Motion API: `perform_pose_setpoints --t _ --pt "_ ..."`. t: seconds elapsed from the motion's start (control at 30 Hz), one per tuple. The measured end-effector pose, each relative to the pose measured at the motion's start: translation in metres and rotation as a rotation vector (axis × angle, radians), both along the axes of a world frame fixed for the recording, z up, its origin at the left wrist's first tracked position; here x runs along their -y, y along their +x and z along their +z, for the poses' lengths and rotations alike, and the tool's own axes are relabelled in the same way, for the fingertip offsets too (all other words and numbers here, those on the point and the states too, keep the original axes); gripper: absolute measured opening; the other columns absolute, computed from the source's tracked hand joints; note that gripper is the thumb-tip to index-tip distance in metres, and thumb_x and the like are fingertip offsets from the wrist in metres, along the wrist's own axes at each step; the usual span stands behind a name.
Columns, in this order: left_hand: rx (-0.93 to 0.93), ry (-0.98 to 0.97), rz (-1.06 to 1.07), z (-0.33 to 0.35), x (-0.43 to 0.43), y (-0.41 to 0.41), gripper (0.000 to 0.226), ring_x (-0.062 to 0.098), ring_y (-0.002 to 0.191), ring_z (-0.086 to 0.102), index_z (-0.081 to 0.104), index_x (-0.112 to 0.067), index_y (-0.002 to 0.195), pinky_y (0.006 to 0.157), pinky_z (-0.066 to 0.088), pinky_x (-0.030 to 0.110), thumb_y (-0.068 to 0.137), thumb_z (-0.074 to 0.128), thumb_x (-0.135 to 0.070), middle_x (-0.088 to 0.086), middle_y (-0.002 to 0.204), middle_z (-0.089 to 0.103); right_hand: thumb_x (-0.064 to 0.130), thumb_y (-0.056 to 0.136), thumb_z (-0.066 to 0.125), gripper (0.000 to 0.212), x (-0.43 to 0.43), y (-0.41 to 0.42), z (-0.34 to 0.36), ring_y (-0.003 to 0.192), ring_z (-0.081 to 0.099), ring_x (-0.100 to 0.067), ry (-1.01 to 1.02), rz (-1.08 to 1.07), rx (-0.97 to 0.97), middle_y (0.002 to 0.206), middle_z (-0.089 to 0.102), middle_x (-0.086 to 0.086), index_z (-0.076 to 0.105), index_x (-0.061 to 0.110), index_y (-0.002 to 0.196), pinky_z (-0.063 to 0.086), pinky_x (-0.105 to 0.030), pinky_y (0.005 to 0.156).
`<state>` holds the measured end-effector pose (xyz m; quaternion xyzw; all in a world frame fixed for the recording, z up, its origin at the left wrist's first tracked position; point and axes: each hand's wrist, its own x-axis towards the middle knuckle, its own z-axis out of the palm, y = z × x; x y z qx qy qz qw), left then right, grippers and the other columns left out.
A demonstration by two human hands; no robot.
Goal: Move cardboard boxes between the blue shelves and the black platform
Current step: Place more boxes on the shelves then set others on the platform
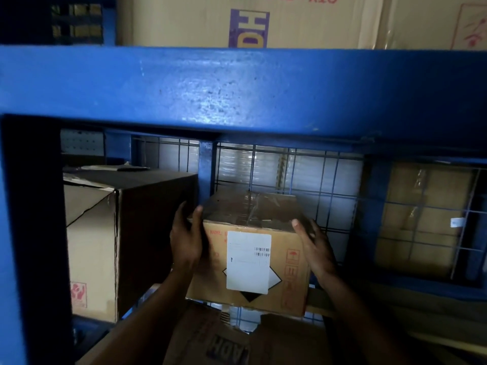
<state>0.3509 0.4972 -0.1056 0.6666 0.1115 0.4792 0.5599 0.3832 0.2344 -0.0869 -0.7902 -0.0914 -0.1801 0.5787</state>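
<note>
Two hands point(185, 241) point(315, 248) clasp a small cardboard box point(250, 262).

- A wire mesh panel point(290, 175) closes the back of the bay, its thin dark bars forming a grid.
- Behind the mesh, pale ribbed sheeting point(237, 164) catches a dull white light.
- A perforated grey panel point(81, 142) shows at the upper left, in shadow.
- The light is dim and cool; the left side is almost black, while a soft sheen lies on the broad painted beam point(237, 85) overhead.
- A second mesh section point(427, 219) stands to the right, with brownish wrapped goods behind it.
</note>
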Motion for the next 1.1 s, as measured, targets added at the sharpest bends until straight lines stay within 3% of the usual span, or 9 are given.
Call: perform_pose_setpoints --t 0.17,0.27,0.4,0.53,0.63,0.83,0.93,1.0,1.1 --pt "-0.044 0.503 0.098 -0.044 0.004 -0.022 0.088 0.010 0.152 -0.002 0.000 -0.029 0.157 0.120 0.010 0.036 0.094 0.058 -0.050 -0.008 0.165 -0.005 0.065 0.081 0.056 0.095 -0.001 -0.020 -0.029 0.147 0.017 -0.024 -0.341 -0.201 0.424 0.163 0.013 -0.002 0.019 0.019 0.155 0.025 -0.044 0.115" --pt "-0.171 0.761 0.137 -0.072 -0.001 -0.027 0.103 0.017 0.151 -0.014 -0.012 -0.020 0.156 0.121 0.003 0.040 0.090 0.058 -0.057 0.001 0.164 -0.016 0.067 0.080 0.055 0.100 0.002 -0.014 -0.055 0.150 0.009 -0.031 -0.673 -0.312 0.607 0.163 0.008 -0.011 0.018 0.011 0.154 0.012 -0.046 0.119" --pt "-0.263 1.022 0.130 -0.097 -0.010 -0.027 0.106 0.023 0.151 -0.015 -0.012 -0.013 0.156 0.121 0.004 0.044 0.089 0.053 -0.063 0.006 0.163 -0.020 0.066 0.072 0.045 0.103 0.001 -0.016 -0.073 0.150 0.006 -0.034 -0.888 -0.331 0.678 0.164 -0.001 -0.010 0.021 0.005 0.152 -0.002 -0.044 0.120" --pt "-0.304 1.079 0.109 -0.093 -0.017 -0.026 0.106 0.026 0.151 -0.011 -0.009 -0.010 0.156 0.120 0.010 0.047 0.088 0.053 -0.063 0.011 0.164 -0.014 0.082 0.080 0.020 0.107 0.003 -0.013 -0.081 0.147 0.011 -0.038 -1.017 -0.306 0.627 0.163 0.000 -0.014 0.024 0.001 0.150 -0.004 -0.044 0.120" --pt "-0.354 1.086 0.114 -0.088 -0.015 -0.026 0.104 0.024 0.151 -0.014 -0.010 -0.009 0.156 0.120 0.006 0.043 0.089 0.047 -0.065 0.012 0.163 -0.014 0.078 0.085 0.008 0.103 0.005 -0.011 -0.080 0.147 0.012 -0.040 -1.055 -0.292 0.601 0.162 0.009 -0.017 0.024 0.000 0.150 0.001 -0.047 0.119" --pt "-0.462 1.107 0.136 -0.076 -0.004 -0.040 0.106 0.020 0.148 -0.025 -0.016 -0.010 0.154 0.119 -0.005 0.035 0.090 0.049 -0.064 0.009 0.161 -0.023 0.068 0.076 0.047 0.107 0.010 -0.014 -0.080 0.149 0.008 -0.039 -1.083 -0.300 0.703 0.161 0.010 -0.021 0.022 -0.003 0.151 0.003 -0.048 0.120" --pt "-0.506 1.094 0.189 -0.069 0.008 -0.049 0.104 0.026 0.149 -0.017 -0.007 -0.006 0.155 0.122 0.004 0.040 0.089 0.057 -0.054 0.012 0.162 -0.015 0.058 0.070 0.076 0.118 0.007 -0.019 -0.078 0.149 0.005 -0.041 -1.070 -0.290 0.690 0.161 0.009 -0.023 0.017 -0.004 0.152 0.002 -0.048 0.120" --pt "-0.553 1.113 0.287 -0.063 0.018 -0.059 0.096 0.029 0.151 -0.007 -0.001 -0.006 0.156 0.123 0.011 0.044 0.090 0.053 -0.052 0.014 0.163 -0.007 0.048 0.070 0.080 0.116 0.008 -0.025 -0.075 0.148 0.004 -0.042 -1.044 -0.254 0.690 0.160 0.008 -0.025 0.016 -0.005 0.151 0.004 -0.050 0.120" --pt "-0.719 1.106 0.353 -0.057 0.032 -0.082 0.102 0.025 0.150 -0.015 -0.014 -0.014 0.155 0.123 0.009 0.045 0.092 0.058 -0.047 0.008 0.163 -0.018 0.027 0.084 0.063 0.083 0.011 -0.037 -0.074 0.148 0.008 -0.044 -1.040 -0.169 0.737 0.159 0.013 -0.026 0.024 -0.005 0.150 0.014 -0.057 0.118"
